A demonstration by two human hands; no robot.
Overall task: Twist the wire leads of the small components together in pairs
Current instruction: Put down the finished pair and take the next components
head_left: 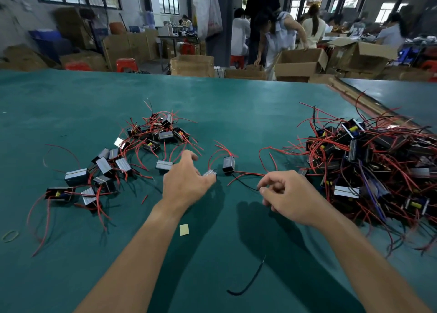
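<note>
Left of the lone black component, the left hand hides most of a silver piece; rightward, the pile runs off-frame.

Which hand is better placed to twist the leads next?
Right, probably. The right hand pinches the end of the black lead running from the black component, so its fingertips can roll the wires. The left hand grips a silver component, which suits steadying.

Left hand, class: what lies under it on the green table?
A silver component pokes out from beneath the left hand's fingers. The rest of its body and leads is covered, so the grip cannot be judged.
</note>
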